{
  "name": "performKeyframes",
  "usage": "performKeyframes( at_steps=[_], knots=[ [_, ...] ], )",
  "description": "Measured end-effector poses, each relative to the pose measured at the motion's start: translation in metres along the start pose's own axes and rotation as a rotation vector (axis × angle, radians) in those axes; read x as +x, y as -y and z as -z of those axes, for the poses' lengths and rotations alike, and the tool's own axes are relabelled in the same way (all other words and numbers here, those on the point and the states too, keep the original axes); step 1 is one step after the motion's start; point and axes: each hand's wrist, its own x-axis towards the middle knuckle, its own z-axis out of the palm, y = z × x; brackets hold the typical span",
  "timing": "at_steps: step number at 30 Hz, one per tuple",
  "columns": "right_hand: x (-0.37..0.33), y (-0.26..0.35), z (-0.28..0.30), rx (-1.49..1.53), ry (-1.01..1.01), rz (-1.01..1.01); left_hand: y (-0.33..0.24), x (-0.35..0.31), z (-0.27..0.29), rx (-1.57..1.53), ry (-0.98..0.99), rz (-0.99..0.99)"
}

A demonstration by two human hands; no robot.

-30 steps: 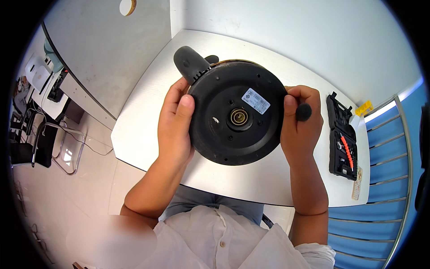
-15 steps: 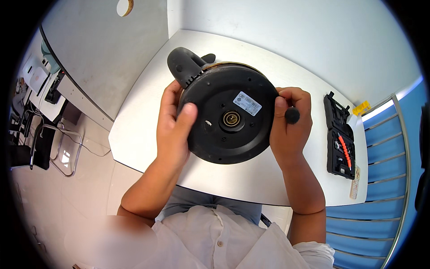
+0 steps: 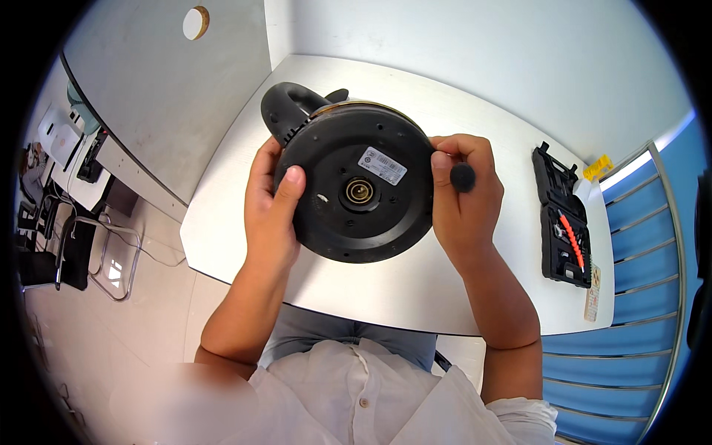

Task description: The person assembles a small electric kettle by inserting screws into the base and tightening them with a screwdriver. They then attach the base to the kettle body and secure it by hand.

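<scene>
An electric kettle (image 3: 356,233) is held above the table with its black round base facing me. The base has a ring connector in the middle, small holes around it and a silver label (image 3: 382,165). Its black handle (image 3: 285,104) points to the far left. My left hand (image 3: 268,211) is closed on the left rim, thumb on the base and fingers behind. On the opposite rim, my right hand (image 3: 469,211) is closed too. A black rounded knob (image 3: 462,176), seen end-on, pokes out between its thumb and fingers; the rest of that item is hidden.
On the right of the white table (image 3: 341,293) lies an open black tool case (image 3: 560,215) with an orange-red flexible shaft (image 3: 571,241). A yellow item (image 3: 598,167) is near it. A metal railing (image 3: 676,259) runs along the right, and a grey panel (image 3: 170,96) stands at left.
Both hands and the kettle have shifted a little to the left in the picture. The grip is unchanged, and the base still faces me.
</scene>
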Motion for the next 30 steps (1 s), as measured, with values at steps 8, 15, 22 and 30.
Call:
performKeyframes(
  at_steps=[8,15,22,30],
  knots=[
    [0.007,0.0,0.012,0.092,0.124,-0.182,-0.004,0.004,-0.006,-0.031,-0.046,0.025],
    [-0.015,-0.11,0.045,-0.455,0.371,-0.418,-0.007,0.008,-0.012,-0.048,-0.073,0.041],
    [-0.048,-0.147,0.052,-0.704,0.588,-0.546,-0.011,0.008,-0.016,-0.069,-0.071,0.063],
    [-0.003,-0.048,0.039,0.352,0.21,-0.581,-0.014,0.011,-0.021,-0.029,-0.101,0.063]
  ],
)
